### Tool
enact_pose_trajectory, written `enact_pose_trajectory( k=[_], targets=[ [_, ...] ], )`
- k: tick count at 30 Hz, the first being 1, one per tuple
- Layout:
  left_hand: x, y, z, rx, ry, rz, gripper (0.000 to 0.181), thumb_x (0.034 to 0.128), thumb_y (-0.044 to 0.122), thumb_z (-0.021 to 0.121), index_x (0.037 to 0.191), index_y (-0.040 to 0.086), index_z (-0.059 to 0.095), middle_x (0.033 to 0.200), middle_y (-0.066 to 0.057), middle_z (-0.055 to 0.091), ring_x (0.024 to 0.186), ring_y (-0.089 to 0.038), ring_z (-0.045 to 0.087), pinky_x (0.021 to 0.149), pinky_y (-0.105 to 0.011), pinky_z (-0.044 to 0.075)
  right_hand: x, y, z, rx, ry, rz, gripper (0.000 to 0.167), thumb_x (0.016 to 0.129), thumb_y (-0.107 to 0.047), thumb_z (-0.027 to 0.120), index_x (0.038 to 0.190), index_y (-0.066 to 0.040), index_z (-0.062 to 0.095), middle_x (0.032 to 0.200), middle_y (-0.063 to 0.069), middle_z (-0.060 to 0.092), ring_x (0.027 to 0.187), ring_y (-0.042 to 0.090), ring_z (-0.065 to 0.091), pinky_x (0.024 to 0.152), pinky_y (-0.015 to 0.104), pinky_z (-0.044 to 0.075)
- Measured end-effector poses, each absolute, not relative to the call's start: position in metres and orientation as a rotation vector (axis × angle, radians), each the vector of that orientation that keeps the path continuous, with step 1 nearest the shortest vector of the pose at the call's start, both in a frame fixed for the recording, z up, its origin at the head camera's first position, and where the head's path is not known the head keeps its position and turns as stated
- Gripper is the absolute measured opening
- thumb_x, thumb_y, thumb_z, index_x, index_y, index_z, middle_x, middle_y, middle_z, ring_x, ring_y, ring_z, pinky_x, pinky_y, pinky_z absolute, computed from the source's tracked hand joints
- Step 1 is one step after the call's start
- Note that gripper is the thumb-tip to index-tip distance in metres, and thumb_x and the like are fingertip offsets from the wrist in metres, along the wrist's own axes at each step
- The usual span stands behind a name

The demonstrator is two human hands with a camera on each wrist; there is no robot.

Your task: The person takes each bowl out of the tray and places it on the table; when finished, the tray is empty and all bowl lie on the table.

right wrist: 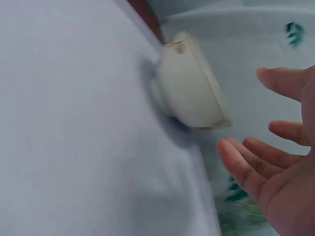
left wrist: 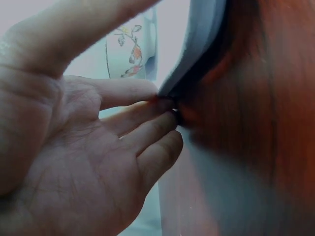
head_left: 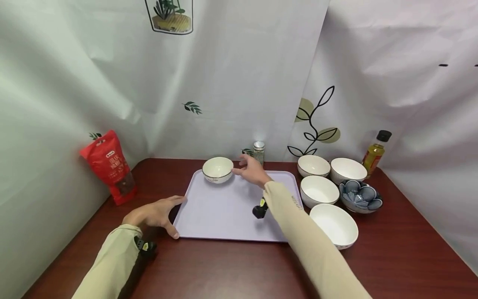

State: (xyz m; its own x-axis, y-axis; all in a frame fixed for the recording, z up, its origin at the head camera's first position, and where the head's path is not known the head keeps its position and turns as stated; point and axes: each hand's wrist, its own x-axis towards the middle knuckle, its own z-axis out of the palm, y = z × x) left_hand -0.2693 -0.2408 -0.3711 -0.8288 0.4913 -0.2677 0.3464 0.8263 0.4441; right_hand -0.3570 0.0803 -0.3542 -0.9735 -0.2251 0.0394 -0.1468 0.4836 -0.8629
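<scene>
On the far left part of a pale lilac tray [head_left: 228, 216] stands a white bowl [head_left: 218, 169] with a patterned outer side. My right hand [head_left: 254, 170] hovers just right of this bowl, fingers spread; in the right wrist view a gap shows between the fingertips and the bowl [right wrist: 189, 86]. My left hand [head_left: 158, 212] is at the tray's left side, its fingers extended toward the edge and its thumb by the front left corner. In the left wrist view the fingertips of the left hand [left wrist: 93, 142] meet the tray's edge, with nothing gripped in the palm.
Several white bowls [head_left: 319, 191] stand right of the tray, beside a patterned bowl [head_left: 360, 197] holding small blue-grey cups. An oil bottle [head_left: 373, 155] stands behind them. A glass shaker [head_left: 259, 152] is at the back wall, and a red pouch [head_left: 112, 166] leans at the left.
</scene>
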Motion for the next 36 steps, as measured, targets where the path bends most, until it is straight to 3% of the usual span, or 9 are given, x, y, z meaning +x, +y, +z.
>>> enact_pose_trajectory(
  k=[3, 6, 9, 13, 21, 34, 36],
  targets=[
    [-0.268, -0.240, -0.372, 0.632, 2.627, 0.552, 0.113, 0.0623, 0.032, 0.094, 0.153, -0.003, 0.035, 0.158, -0.028, 0.032, 0.146, -0.048, 0.031, 0.117, -0.065, 0.030, -0.362, 0.066, -0.366, -0.256, 2.599, -1.561, 0.072, 0.093, -0.027, 0.072, 0.154, -0.011, 0.037, 0.144, 0.018, 0.053, 0.111, 0.032, 0.068, 0.090, 0.034, 0.059],
    [-0.269, -0.240, -0.370, 0.641, 2.636, 0.542, 0.113, 0.0624, 0.032, 0.094, 0.153, -0.003, 0.035, 0.157, -0.027, 0.033, 0.145, -0.047, 0.032, 0.117, -0.064, 0.031, -0.365, 0.053, -0.373, -0.213, 2.557, -1.626, 0.081, 0.090, -0.033, 0.075, 0.156, -0.014, 0.032, 0.147, 0.017, 0.051, 0.120, 0.031, 0.064, 0.094, 0.037, 0.058],
    [-0.271, -0.238, -0.369, 0.643, 2.638, 0.546, 0.114, 0.0622, 0.032, 0.094, 0.153, -0.003, 0.035, 0.157, -0.026, 0.033, 0.146, -0.046, 0.032, 0.118, -0.064, 0.030, -0.369, 0.042, -0.378, -0.228, 2.575, -1.661, 0.093, 0.083, -0.035, 0.082, 0.157, -0.013, 0.031, 0.154, 0.015, 0.045, 0.136, 0.030, 0.052, 0.109, 0.043, 0.050],
    [-0.272, -0.236, -0.371, 0.647, 2.627, 0.561, 0.114, 0.0622, 0.032, 0.094, 0.153, -0.004, 0.034, 0.157, -0.025, 0.034, 0.146, -0.045, 0.032, 0.119, -0.063, 0.030, -0.372, 0.032, -0.386, -0.274, 2.663, -1.652, 0.105, 0.073, -0.031, 0.089, 0.157, -0.006, 0.031, 0.157, 0.017, 0.042, 0.143, 0.032, 0.044, 0.120, 0.047, 0.038],
    [-0.272, -0.234, -0.377, 0.661, 2.618, 0.577, 0.114, 0.0627, 0.033, 0.093, 0.153, -0.003, 0.034, 0.158, -0.025, 0.033, 0.147, -0.045, 0.031, 0.119, -0.063, 0.029, -0.371, 0.026, -0.396, -0.187, 2.711, -1.679, 0.117, 0.066, -0.027, 0.094, 0.157, -0.004, 0.026, 0.153, 0.021, 0.041, 0.138, 0.035, 0.045, 0.117, 0.048, 0.041],
    [-0.267, -0.239, -0.375, 0.618, 2.629, 0.591, 0.114, 0.0624, 0.034, 0.093, 0.154, 0.000, 0.035, 0.159, -0.024, 0.033, 0.147, -0.045, 0.031, 0.118, -0.064, 0.029, -0.370, 0.039, -0.391, -0.195, 2.639, -1.729, 0.110, 0.057, -0.020, 0.098, 0.150, -0.008, 0.040, 0.143, 0.016, 0.052, 0.128, 0.031, 0.054, 0.104, 0.041, 0.053],
    [-0.266, -0.242, -0.373, 0.613, 2.637, 0.580, 0.113, 0.0624, 0.034, 0.093, 0.153, 0.000, 0.035, 0.159, -0.024, 0.033, 0.146, -0.045, 0.032, 0.118, -0.064, 0.030, -0.370, 0.044, -0.385, -0.227, 2.570, -1.753, 0.109, 0.058, -0.015, 0.097, 0.150, -0.008, 0.039, 0.143, 0.017, 0.051, 0.128, 0.032, 0.054, 0.097, 0.043, 0.058]
  ],
)
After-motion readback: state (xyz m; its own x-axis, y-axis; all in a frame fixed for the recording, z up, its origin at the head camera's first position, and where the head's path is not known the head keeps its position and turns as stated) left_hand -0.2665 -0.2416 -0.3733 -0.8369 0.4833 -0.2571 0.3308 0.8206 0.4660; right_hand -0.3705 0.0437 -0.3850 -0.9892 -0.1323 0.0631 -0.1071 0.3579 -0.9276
